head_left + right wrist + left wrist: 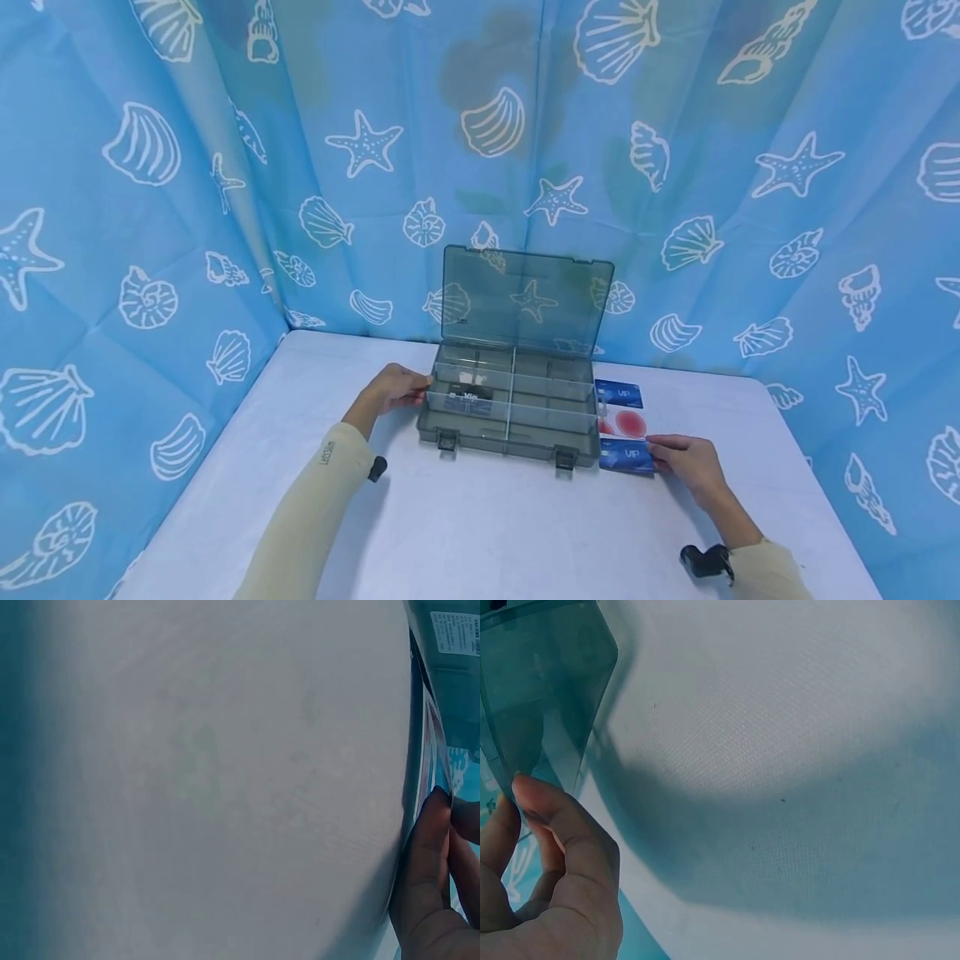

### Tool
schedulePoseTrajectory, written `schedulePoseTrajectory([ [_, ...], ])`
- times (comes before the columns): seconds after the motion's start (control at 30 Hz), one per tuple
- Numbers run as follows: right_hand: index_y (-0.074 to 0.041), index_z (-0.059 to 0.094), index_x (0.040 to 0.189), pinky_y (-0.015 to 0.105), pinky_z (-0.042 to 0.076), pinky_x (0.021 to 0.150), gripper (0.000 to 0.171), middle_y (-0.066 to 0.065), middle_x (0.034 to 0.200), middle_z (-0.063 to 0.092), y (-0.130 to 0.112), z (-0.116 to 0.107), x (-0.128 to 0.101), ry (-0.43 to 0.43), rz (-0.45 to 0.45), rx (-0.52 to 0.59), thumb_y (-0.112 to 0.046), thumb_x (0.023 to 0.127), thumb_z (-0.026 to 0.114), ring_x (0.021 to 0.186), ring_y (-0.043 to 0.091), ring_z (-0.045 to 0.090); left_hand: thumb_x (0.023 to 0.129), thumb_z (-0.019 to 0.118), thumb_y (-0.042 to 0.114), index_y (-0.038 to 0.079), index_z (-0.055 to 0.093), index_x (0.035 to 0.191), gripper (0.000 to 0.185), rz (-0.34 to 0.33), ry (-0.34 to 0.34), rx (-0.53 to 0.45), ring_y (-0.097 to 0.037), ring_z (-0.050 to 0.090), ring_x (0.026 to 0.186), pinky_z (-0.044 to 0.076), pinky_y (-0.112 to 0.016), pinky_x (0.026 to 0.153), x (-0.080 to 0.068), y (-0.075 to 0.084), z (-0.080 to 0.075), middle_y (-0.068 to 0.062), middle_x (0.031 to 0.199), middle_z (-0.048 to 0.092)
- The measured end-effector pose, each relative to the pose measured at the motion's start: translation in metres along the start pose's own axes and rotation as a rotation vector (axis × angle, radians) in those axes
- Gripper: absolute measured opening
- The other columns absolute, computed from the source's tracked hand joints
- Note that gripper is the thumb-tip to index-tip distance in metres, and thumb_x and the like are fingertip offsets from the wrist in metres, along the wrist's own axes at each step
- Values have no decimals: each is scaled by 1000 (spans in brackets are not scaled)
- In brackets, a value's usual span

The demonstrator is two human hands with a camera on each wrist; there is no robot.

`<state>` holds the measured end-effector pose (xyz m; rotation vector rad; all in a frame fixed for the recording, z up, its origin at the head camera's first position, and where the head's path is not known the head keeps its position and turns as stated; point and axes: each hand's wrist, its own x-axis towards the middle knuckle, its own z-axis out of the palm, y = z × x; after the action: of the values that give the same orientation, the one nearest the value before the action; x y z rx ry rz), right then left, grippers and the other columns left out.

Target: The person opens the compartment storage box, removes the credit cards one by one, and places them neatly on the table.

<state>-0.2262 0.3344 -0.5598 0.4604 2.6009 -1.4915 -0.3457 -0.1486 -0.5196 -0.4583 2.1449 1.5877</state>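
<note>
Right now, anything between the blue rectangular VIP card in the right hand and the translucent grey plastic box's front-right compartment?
Only the right wall of the box; the card is outside it. The translucent grey lid stands open at the rear.

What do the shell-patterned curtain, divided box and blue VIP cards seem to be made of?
Shell-patterned curtain: probably thin, matte synthetic cloth, as it hangs in creased folds.
Divided box: most likely smooth, smoky plastic; the curtain's pattern shows through its raised lid.
Blue VIP cards: thin, flat, smooth-looking, printed; plastic or coated cardstock, the look leaves it open.
</note>
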Motion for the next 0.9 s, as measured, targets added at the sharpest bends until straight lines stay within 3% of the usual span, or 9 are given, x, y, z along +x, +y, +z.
schedulePoseTrajectory([
  [0.3,3,64,122,37,55,86,44,27,125,59,-2,0,-1,38,-1,-127,-28,91,69,114,41,55,94,67,20,-2,63,114,30,4,-16,-6,-18,62,80,55,-26,71,2,1,-1,-11,95,64],
  [0.5,4,67,115,31,57,71,39,23,109,66,-4,1,-1,67,-55,-249,-22,87,74,102,38,60,94,66,20,-2,63,115,30,-6,-12,-7,-18,62,80,55,-27,71,1,0,-1,-10,94,63],
  [0.63,4,67,112,31,57,69,41,21,103,67,-6,3,1,85,-99,-337,-22,82,80,94,34,60,94,66,20,-2,63,114,30,-3,-16,-15,-18,62,80,55,-27,72,0,1,-1,-10,94,63],
  [0.9,4,66,108,27,55,64,50,15,94,65,-12,9,1,88,-109,-374,-28,75,86,84,27,57,94,66,20,-3,62,114,30,2,-20,-11,-18,62,80,55,-28,73,-1,1,-1,-10,94,62],
])
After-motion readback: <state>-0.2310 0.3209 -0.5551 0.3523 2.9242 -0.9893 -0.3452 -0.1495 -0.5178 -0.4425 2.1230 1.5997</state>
